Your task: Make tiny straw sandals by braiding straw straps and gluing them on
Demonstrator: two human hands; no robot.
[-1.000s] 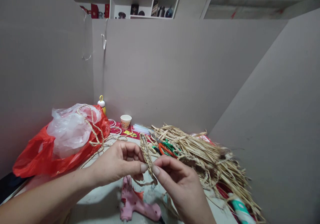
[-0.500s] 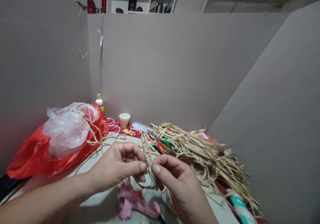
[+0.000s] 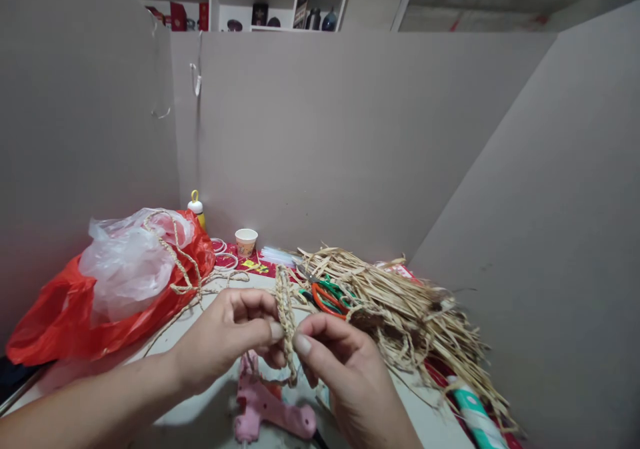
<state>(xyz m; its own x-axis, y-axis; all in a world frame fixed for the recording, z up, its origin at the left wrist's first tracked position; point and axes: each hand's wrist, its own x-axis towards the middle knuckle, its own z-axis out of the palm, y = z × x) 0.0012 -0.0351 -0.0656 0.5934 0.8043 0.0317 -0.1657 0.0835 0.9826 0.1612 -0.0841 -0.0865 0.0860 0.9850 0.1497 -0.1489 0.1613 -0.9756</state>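
A narrow piece of braided straw (image 3: 285,305) stands nearly upright between my hands, over the table (image 3: 190,405). Its left edge is pinched between the thumb and fingers of my left hand (image 3: 233,335). My right hand (image 3: 345,369) closes thumb against fingers at the braid's lower right edge; the exact grip is partly hidden. A thin strand curves away below the braid. Beneath my hands lies a pink glue gun (image 3: 265,405), its upper part partly covered. Orange-handled scissors (image 3: 327,300) rest just beyond my right hand.
A heap of dry straw (image 3: 400,295) spreads to the right, beside a green-and-white roll (image 3: 477,412). On the left sits a red plastic bag (image 3: 55,322) with a clear bag and thin braided cord. A paper cup (image 3: 246,243) and glue sticks (image 3: 277,256) stand near the grey partition (image 3: 325,135).
The braid has turned slightly and shows more edge-on, while both hands keep close to it. The whole view has shifted a little.
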